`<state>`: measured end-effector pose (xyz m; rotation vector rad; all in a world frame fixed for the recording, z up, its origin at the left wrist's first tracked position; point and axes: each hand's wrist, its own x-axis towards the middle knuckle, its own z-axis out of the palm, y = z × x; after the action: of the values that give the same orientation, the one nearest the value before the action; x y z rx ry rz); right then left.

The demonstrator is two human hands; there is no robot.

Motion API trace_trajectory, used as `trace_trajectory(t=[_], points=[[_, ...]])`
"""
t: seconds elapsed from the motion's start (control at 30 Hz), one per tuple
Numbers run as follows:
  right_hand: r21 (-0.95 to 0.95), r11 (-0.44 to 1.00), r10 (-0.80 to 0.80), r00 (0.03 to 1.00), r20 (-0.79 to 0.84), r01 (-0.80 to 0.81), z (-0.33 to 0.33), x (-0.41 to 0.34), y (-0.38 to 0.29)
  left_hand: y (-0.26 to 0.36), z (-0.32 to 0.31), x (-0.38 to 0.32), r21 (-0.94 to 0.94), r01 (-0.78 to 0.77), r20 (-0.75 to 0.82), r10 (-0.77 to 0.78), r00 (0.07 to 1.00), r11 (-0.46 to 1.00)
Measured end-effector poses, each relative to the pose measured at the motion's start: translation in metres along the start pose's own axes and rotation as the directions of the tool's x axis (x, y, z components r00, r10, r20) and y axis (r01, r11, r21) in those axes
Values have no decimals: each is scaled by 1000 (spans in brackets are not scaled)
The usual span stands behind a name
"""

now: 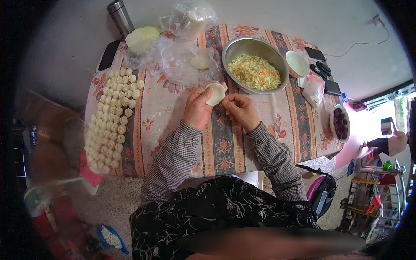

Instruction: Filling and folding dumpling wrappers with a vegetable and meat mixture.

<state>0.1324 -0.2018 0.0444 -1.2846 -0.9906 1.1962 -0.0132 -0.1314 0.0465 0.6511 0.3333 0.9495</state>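
A round, pale dough wrapper [215,94] lies across the fingers of my left hand [198,109], with the thumb pressing on its face. The fingertips of my right hand [242,110] are bunched at the wrapper's lower right edge; whether they pinch it cannot be made out. Beyond the right hand stands a steel bowl [227,52] holding a chopped vegetable filling [255,73] of pale green and orange bits. Behind the left hand, more wrappers [200,61] rest on a clear plastic bag [175,65]. Several small pleated dumplings [110,120] sit in close rows at the left.
A patterned cloth covers the table [175,113]. At the back are a steel flask [120,16], a cabbage [143,37] and a phone [109,55]. To the right stand a white bowl [297,64], a tissue pack [313,91] and a bowl of dark fruit [340,123]. Another person [390,144] is far right.
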Motion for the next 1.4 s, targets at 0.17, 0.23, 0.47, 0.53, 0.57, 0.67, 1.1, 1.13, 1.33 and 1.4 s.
trace_trajectory(t=[0.17,0.23,0.47,0.53,0.57,0.67,1.1,1.13,1.33,1.4], points=[[-41,999,-32,999,-12,31,0,0,-1,-1,-4,0,37,43,26,-43,999,998],[-25,998,-54,998,-32,53,-2,0,1,0,-3,0,42,57,32,-58,998,997],[-375,878,-389,901,-195,298,-1,-8,-7,0,-4,-2,151,167,53,-177,983,974],[-448,844,-410,893,-183,296,0,-10,-11,0,-4,-3,171,191,65,-204,977,967],[-463,842,-399,897,-189,277,2,-11,-12,0,-4,-4,253,217,41,-235,971,943],[-485,822,-426,887,-177,298,2,-11,-12,-2,3,-6,350,241,32,-269,963,905],[-629,589,-506,838,204,508,0,-10,-9,-13,-13,1,362,94,65,-125,990,927],[-694,543,-466,857,218,472,2,-13,-13,-11,-12,1,362,94,65,-126,990,928],[-770,530,-458,884,93,355,1,-13,-20,1,-5,-1,485,135,-49,-128,991,864],[-774,546,-440,896,62,322,1,-13,-21,2,-5,-1,447,112,-51,-100,994,887]])
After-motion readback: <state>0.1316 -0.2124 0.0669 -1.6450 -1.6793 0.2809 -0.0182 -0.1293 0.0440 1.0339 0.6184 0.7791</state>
